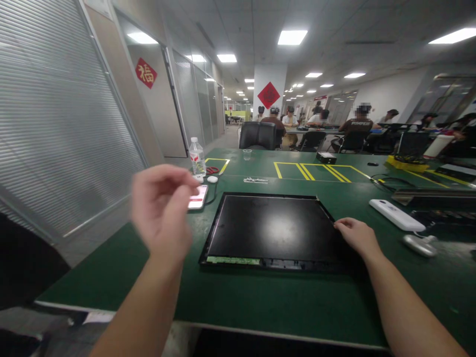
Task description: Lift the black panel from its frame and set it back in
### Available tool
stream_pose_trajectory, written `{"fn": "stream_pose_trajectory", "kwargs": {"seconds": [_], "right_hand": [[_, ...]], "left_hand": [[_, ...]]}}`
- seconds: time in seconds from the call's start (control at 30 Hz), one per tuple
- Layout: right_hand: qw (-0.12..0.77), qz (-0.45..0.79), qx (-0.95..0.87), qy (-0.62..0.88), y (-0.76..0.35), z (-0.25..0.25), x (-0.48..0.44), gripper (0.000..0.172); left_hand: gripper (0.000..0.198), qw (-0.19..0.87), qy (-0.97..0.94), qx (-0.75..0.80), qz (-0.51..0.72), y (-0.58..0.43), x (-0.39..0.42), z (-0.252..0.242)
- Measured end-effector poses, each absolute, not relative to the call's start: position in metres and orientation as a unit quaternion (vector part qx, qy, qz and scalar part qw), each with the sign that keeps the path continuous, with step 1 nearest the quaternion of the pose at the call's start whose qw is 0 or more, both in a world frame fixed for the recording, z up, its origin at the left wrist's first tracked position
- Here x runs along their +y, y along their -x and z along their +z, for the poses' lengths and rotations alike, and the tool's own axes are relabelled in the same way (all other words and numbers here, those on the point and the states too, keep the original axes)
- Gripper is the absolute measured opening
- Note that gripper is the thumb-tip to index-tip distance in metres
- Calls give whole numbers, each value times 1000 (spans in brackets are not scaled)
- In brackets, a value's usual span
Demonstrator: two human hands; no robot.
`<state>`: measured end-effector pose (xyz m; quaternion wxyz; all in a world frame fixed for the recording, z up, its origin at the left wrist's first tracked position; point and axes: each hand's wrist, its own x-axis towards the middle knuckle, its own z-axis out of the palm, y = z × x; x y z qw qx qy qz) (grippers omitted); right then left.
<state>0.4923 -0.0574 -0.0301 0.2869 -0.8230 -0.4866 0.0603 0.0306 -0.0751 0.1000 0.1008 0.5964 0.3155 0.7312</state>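
A flat black display panel (275, 228) lies face up on the green table, with a dark frame around it and a green strip (232, 260) along its near edge. My right hand (359, 238) is at the panel's right edge, fingertips closed on the rim. To the left of the panel, my left hand (163, 208) is raised above the table, slightly blurred. Its fingers are curled toward the thumb in a pinch; whatever may be between them is too small to make out. Just behind that hand lies a phone (199, 197) with a lit screen.
Beyond the phone stand a water bottle (197, 157) and red-handled scissors (212, 170). A plastic cup (247, 154) and small pale pieces (256, 180) are behind the panel. At right lie a white device (396, 215) and a computer mouse (420, 245). People sit at far tables.
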Motion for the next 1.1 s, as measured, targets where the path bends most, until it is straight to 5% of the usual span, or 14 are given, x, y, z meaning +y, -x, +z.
{"fn": "stream_pose_trajectory", "kwargs": {"seconds": [0.1, 0.2, 0.27, 0.87, 1.1], "right_hand": [[285, 61, -486, 824, -492, -29, -58, 27], [288, 75, -484, 823, -491, -27, -58, 26], [289, 85, -478, 825, -491, -26, -58, 26], [297, 72, -488, 818, -497, -33, -56, 28], [291, 75, -489, 819, -497, -33, -57, 29]], "left_hand": [[14, 99, -683, 544, 477, -25, -41, 89], [24, 88, -686, 696, 194, -14, -7, 59], [31, 112, -680, 716, 110, -8, 4, 36], [49, 63, -712, 699, -19, -24, -6, 7], [40, 80, -692, 717, 16, -26, -2, 5]]}}
